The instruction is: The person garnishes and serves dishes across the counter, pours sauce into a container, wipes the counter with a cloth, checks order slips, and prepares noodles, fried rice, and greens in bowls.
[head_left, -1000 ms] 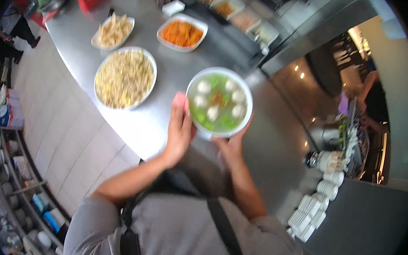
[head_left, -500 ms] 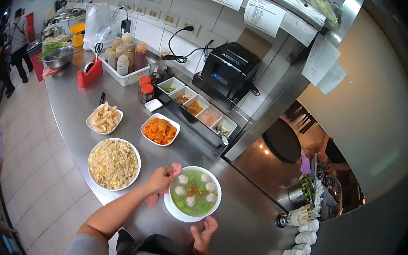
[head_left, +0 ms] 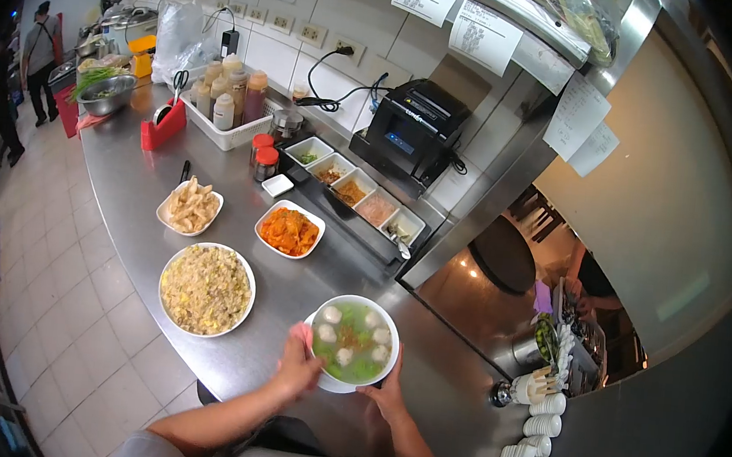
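A white bowl of soup (head_left: 394, 320) holds clear green broth with several pale meatballs and leafy greens. A white plate (head_left: 336, 385) shows under its near left edge. My left hand (head_left: 297, 367), slightly blurred, is closed on a pink cloth (head_left: 302, 334) at the bowl's left side. On the other side my right hand (head_left: 388, 391) curls around the bowl's lower right, fingertips partly hidden. Left of the soup sits a bowl of fried rice (head_left: 207, 289). Behind stand a dish of kimchi-like red vegetables (head_left: 289, 231) and a dish of pale fried strips (head_left: 190, 208).
Along the wall are a topping tray (head_left: 353, 194), a black receipt printer (head_left: 411, 132), red-lidded jars (head_left: 265, 162) and a basket of sauce bottles (head_left: 228, 134). A red tape dispenser (head_left: 162, 128) stands further left. White dishes (head_left: 543, 427) are stacked at right. A person (head_left: 41, 61) stands far back.
My right hand has moved up from below and now grips the bowl's right side. My left hand has shifted down along the left rim with the cloth.
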Demonstrator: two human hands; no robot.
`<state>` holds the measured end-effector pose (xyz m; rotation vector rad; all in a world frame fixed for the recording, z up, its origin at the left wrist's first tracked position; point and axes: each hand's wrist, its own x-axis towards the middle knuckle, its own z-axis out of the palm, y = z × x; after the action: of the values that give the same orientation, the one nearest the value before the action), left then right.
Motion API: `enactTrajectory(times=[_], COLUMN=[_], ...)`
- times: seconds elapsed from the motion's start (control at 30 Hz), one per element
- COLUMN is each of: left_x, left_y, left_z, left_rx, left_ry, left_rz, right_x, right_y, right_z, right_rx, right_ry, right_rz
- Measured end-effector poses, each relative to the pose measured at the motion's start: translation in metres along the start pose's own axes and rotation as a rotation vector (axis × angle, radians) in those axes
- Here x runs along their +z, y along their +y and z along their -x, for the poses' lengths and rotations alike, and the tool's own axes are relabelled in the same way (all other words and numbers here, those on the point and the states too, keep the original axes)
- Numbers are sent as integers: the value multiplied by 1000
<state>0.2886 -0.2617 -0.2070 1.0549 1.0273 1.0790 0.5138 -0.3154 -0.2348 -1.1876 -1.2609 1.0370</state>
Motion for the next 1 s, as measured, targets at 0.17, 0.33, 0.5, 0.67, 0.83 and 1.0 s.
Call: enactTrajectory(times=[0.17, 0.33, 0.5, 0.67, 0.83, 1.0], left_x=[-9, -51, -70, -59, -33, 0], left_y=[-18, 14, -1, 20, 16, 21], left_z=[60, 34, -38, -56, -76, -93], left_rx=[-168, 24, -103, -196, -230, -333], left_ry=[-159, 31, -178, -297, -446, -527], left_rz=[-36, -335, -323, -252, -108, 32], right_x=[-3, -6, 25, 49, 45, 26], right_y=[-10, -19, -23, -18, -10, 1], right_z=[15, 50, 41, 29, 39, 45], right_rx=[29, 420, 634, 566, 455, 356], right_ry=[-3, 420, 257, 333, 531, 743], right_rz=[100, -122, -473, -351, -494, -619])
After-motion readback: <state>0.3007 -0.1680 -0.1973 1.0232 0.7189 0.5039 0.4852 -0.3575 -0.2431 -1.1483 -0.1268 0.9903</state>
